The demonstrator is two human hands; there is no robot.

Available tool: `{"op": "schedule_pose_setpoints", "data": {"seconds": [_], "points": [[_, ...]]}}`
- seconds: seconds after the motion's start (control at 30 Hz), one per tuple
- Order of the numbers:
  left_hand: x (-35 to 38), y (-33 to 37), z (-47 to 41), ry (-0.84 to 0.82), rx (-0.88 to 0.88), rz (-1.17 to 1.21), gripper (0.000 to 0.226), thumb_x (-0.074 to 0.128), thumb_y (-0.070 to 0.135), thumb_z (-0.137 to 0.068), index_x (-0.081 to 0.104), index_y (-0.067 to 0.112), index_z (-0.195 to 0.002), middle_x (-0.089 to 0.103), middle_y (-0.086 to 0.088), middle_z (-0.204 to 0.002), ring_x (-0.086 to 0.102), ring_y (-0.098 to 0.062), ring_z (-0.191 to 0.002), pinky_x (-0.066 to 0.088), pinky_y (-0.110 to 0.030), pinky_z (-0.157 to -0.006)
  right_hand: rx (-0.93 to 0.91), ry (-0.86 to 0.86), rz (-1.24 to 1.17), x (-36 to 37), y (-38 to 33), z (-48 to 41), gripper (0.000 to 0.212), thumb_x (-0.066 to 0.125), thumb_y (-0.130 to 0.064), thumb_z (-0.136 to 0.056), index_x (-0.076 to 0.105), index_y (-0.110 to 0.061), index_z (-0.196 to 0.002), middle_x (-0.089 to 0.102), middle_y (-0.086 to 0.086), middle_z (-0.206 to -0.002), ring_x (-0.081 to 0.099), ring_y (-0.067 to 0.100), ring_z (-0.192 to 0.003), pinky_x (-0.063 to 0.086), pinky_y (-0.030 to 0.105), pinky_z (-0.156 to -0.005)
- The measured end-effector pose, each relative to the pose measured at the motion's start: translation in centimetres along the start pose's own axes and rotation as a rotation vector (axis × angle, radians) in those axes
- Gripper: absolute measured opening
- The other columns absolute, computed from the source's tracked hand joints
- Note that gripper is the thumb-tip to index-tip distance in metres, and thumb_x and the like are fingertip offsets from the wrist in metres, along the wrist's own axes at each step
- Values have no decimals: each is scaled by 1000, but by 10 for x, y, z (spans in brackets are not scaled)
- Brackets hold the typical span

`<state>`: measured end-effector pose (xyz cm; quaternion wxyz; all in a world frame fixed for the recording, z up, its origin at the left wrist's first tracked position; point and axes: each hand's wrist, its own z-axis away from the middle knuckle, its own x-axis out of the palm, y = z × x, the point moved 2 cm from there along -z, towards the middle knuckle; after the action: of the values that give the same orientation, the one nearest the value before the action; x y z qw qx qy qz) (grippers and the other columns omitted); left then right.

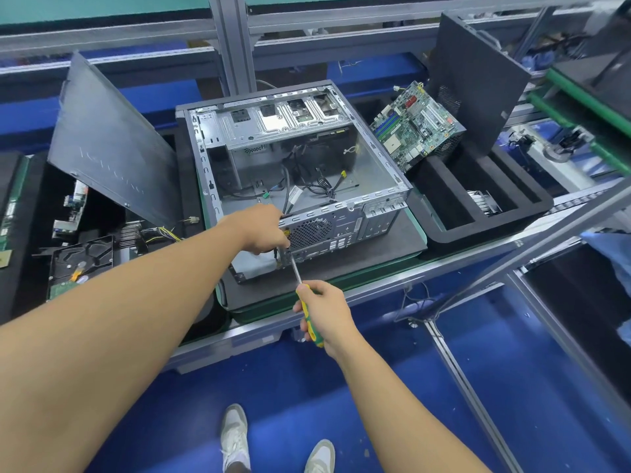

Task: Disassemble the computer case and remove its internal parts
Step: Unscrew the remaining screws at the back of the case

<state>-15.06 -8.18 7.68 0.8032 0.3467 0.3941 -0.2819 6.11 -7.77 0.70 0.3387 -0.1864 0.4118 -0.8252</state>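
Observation:
An open computer case (375, 196) lies on its side on a dark mat, its rear panel facing me and loose black cables (321, 189) inside. My left hand (263, 230) grips the rear corner of the case near the fan grille (312, 230). My right hand (324, 312) holds a screwdriver (309, 319) with a yellow-green handle; its shaft points up at the case's lower rear edge. A green motherboard (415, 124) leans in the black foam tray (444, 233) to the right.
A grey side panel (112, 141) leans at the left over a bin holding a hard drive (82, 261) and other parts. Another dark panel (478, 83) stands at the back right. An aluminium frame bar (532, 240) crosses at the right. Blue floor lies below.

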Motion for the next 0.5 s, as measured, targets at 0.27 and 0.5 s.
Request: {"op": "schedule_pose_setpoints", "data": {"seconds": [0.27,0.5], "points": [[0,2,1,1,-18,16,25,71,32,-81,58,10,-82,62,-1,-50,60,-18,-45,45,-28,-53,232,-326,-126,-11,-10,-4,30,40,-24,-106,61,-2,-107,71,9,-78,53,16,-53,46,30,-50],[0,3,4,4,-28,5,26,70,33,-82,57,11,-82,61,2,-47,61,-19,-49,46,-29,-55,79,-212,108,-11,-5,-5,26,44,-27,-107,61,-8,-101,61,4,-74,54,18,-58,49,33,-52]]}}
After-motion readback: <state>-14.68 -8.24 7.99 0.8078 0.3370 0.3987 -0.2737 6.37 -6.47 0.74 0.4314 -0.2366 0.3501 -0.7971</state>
